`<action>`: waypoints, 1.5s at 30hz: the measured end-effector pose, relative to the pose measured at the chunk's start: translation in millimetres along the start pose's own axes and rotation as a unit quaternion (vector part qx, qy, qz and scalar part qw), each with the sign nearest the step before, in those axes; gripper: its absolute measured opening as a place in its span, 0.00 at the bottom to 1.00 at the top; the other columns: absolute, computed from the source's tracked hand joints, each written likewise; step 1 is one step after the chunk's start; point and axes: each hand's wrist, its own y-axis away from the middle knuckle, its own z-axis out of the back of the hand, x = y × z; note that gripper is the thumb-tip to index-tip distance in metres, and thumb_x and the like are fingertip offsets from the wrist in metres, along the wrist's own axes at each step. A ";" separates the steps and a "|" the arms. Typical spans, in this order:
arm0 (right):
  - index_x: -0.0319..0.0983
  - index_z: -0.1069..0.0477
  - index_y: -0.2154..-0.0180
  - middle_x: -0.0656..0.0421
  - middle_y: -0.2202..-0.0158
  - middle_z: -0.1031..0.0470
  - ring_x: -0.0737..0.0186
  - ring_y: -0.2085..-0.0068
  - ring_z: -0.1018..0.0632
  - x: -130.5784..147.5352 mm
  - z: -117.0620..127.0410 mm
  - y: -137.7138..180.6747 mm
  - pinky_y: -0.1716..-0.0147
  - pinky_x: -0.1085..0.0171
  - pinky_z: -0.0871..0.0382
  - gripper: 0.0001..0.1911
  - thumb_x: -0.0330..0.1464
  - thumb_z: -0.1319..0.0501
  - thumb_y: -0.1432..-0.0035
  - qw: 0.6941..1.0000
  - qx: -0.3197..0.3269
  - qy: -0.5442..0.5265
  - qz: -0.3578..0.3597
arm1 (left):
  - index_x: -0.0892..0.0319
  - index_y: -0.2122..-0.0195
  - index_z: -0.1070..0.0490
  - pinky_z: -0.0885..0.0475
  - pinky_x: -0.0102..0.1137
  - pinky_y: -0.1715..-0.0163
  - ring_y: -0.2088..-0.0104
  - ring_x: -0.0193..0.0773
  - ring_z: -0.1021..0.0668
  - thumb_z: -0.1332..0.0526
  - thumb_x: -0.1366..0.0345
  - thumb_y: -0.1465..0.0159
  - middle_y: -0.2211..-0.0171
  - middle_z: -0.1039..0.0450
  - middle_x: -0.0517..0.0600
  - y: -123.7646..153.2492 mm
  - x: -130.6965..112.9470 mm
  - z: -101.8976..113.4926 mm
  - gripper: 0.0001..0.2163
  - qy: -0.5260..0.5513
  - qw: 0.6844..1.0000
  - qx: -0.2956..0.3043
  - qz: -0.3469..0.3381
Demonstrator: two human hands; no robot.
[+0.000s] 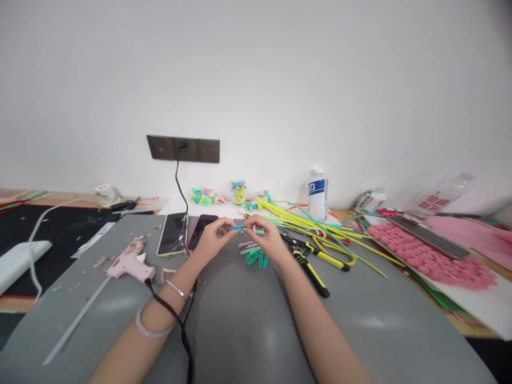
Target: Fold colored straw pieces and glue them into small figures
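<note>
A short blue piece of pipe cleaner (237, 228) is stretched between my two hands, above the grey mat. My left hand (217, 234) pinches its left end between thumb and fingers. At its right end, my right hand (264, 234) pinches it the same way. Just below my right hand lies a small pile of cut green pipe cleaner pieces (256, 257), with a few lilac ones beside it. Two pairs of yellow-and-black handled pliers (310, 266) lie to the right of my right hand.
A pink glue gun (130, 265) with a black cord lies left on the grey mat (236, 330). Behind it are two phones (172, 234). Long yellow pipe cleaners (320, 224), a bottle (318, 197) and small fuzzy figures (239, 193) stand or lie toward the wall. Pink braided material (424, 253) lies right.
</note>
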 end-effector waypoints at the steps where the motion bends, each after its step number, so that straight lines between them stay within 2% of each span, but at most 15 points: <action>1: 0.41 0.26 0.65 0.58 0.67 0.26 0.60 0.67 0.27 -0.3 0.1 0.0 0.62 0.61 0.33 0.04 0.34 0.37 0.40 1.000 -0.002 0.001 0.000 | 0.59 0.66 0.27 0.31 0.28 0.70 0.69 0.36 0.26 0.36 0.58 0.40 0.69 0.27 0.49 -0.1 0.1 -0.1 0.09 0.001 1.000 0.000 -0.001; 12: 0.40 0.26 0.67 0.58 0.69 0.26 0.60 0.69 0.28 -0.9 -0.7 0.2 0.63 0.60 0.34 0.06 0.35 0.37 0.40 1.000 -0.017 0.013 -0.007 | 0.59 0.65 0.27 0.29 0.29 0.69 0.67 0.37 0.24 0.37 0.60 0.40 0.67 0.24 0.50 0.0 1.4 -1.0 0.08 -0.001 1.000 -0.006 -0.007; 18: 0.40 0.27 0.67 0.59 0.70 0.27 0.62 0.70 0.28 -0.1 -0.6 -0.4 0.65 0.62 0.34 0.05 0.34 0.37 0.42 0.999 -0.039 -0.002 -0.027 | 0.60 0.60 0.25 0.28 0.30 0.66 0.64 0.39 0.23 0.38 0.61 0.39 0.64 0.23 0.52 -0.1 2.8 -2.1 0.10 0.016 1.000 -0.003 0.010; 24: 0.39 0.28 0.65 0.60 0.69 0.27 0.62 0.69 0.29 -2.5 -2.1 -0.3 0.65 0.63 0.35 0.03 0.32 0.37 0.43 0.998 -0.047 -0.013 -0.040 | 0.61 0.63 0.28 0.29 0.28 0.67 0.66 0.37 0.24 0.38 0.62 0.40 0.66 0.26 0.51 -0.3 3.1 -1.4 0.08 0.028 0.999 -0.016 0.015; 34: 0.39 0.27 0.66 0.60 0.71 0.28 0.61 0.68 0.28 -5.3 -2.1 1.6 0.65 0.63 0.37 0.03 0.33 0.37 0.43 0.998 -0.014 0.001 -0.066 | 0.60 0.68 0.30 0.31 0.26 0.72 0.72 0.33 0.27 0.38 0.66 0.43 0.71 0.29 0.47 -0.1 -0.8 -1.8 0.04 0.034 0.999 -0.022 0.011; 39: 0.41 0.29 0.59 0.58 0.65 0.27 0.61 0.66 0.27 -3.2 -3.4 1.3 0.65 0.63 0.36 0.08 0.33 0.38 0.42 0.999 -0.016 -0.032 -0.038 | 0.60 0.68 0.30 0.31 0.26 0.72 0.72 0.33 0.28 0.38 0.66 0.44 0.71 0.30 0.47 -0.8 -1.8 -1.3 0.05 0.043 0.999 -0.022 0.012; 43: 0.40 0.29 0.65 0.60 0.69 0.29 0.63 0.68 0.28 -1.4 -2.6 1.2 0.64 0.64 0.36 0.01 0.31 0.39 0.41 1.000 0.007 -0.011 -0.020 | 0.60 0.67 0.31 0.31 0.26 0.71 0.70 0.33 0.28 0.39 0.66 0.43 0.70 0.31 0.47 -0.7 -2.0 -1.8 0.05 0.048 0.999 -0.010 0.012; 45: 0.40 0.29 0.66 0.61 0.70 0.30 0.63 0.68 0.29 -2.0 -2.1 1.4 0.64 0.64 0.36 0.01 0.30 0.39 0.42 1.000 0.007 -0.007 -0.026 | 0.60 0.65 0.31 0.31 0.26 0.70 0.67 0.34 0.28 0.39 0.65 0.42 0.69 0.31 0.48 -0.4 -2.4 -2.4 0.06 0.051 0.999 -0.004 0.010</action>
